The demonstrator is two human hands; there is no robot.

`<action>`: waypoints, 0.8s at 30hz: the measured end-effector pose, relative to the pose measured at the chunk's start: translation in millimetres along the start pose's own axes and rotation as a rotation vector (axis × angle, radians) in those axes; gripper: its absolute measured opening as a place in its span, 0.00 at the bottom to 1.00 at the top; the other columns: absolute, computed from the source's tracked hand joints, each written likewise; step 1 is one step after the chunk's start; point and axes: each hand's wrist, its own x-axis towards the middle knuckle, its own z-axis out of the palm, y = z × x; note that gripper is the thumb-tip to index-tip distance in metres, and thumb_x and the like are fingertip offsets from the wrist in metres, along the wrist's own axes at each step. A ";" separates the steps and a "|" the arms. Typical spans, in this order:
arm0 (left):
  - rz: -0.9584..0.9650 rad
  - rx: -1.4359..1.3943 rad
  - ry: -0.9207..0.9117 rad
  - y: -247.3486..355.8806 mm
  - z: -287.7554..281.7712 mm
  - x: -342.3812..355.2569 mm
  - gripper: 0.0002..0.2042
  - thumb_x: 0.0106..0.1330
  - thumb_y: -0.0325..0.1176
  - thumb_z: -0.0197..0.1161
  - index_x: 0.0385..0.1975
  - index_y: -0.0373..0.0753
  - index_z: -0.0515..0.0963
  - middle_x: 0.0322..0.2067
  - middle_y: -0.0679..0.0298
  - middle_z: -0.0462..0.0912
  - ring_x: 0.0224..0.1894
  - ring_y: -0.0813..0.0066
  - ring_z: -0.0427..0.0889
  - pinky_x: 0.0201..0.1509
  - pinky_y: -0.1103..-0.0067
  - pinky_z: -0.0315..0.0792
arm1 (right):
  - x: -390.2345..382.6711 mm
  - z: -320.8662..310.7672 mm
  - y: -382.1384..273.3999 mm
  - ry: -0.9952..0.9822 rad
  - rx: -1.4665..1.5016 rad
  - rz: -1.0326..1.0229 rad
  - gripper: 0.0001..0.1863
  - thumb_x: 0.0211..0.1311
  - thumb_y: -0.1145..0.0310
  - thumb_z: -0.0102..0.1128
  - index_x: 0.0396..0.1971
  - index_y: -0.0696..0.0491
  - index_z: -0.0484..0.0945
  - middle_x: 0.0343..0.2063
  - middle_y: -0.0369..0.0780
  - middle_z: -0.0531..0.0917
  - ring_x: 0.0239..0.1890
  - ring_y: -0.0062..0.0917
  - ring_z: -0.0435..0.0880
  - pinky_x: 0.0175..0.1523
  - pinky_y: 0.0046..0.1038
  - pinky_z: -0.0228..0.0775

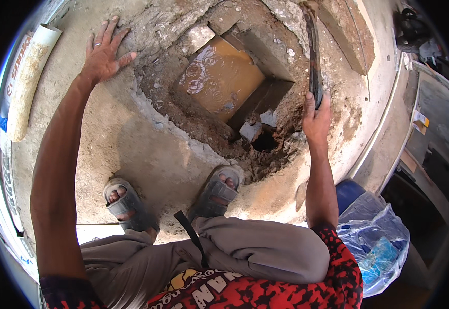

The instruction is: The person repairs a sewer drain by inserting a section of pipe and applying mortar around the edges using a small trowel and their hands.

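Observation:
My left hand [102, 57] rests on the concrete floor with its fingers spread, to the left of a dug-out hole. A ring shows on one finger. My right hand [317, 119] is closed around the near end of a long dark tool handle [313, 54], which points away along the right rim of the hole. The far end of this tool lies at the top edge of the view, and its kind is hard to make out. Between my hands, muddy brown water [220, 77] stands in a square pit with smooth walls [260, 51].
Broken concrete and loose soil [193, 123] ring the pit, with a small dark hole [265, 140] at its near side. A dirty white pipe [31, 82] lies at left. A concrete slab [345, 33] sits far right. A clear plastic bag [376, 237] is beside my right knee. My sandalled feet [219, 190] stand near the rim.

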 end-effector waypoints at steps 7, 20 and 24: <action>-0.006 0.032 -0.009 -6.4 1.6 0.2 0.39 0.63 0.67 0.50 0.69 0.49 0.59 0.75 0.62 0.39 0.76 0.57 0.36 0.74 0.52 0.32 | -228.2 -33.9 108.6 0.116 0.553 0.900 0.20 0.70 0.51 0.53 0.35 0.56 0.69 0.16 0.34 0.74 0.17 0.14 0.70 0.23 0.17 0.63; 0.005 -0.310 -0.058 17.1 -12.8 11.1 0.43 0.62 0.59 0.59 0.70 0.40 0.52 0.71 0.42 0.47 0.72 0.41 0.46 0.73 0.56 0.46 | -173.1 108.0 115.4 -0.330 0.190 0.484 0.37 0.60 0.50 0.63 0.63 0.56 0.63 0.59 0.59 0.67 0.60 0.54 0.69 0.62 0.44 0.65; -0.217 -0.342 -0.133 36.5 -35.3 -48.3 0.46 0.62 0.55 0.63 0.71 0.37 0.47 0.69 0.34 0.45 0.71 0.37 0.47 0.73 0.57 0.50 | -144.3 182.7 112.6 -0.856 -0.087 0.730 0.45 0.56 0.40 0.62 0.68 0.46 0.56 0.68 0.58 0.52 0.63 0.57 0.66 0.61 0.50 0.66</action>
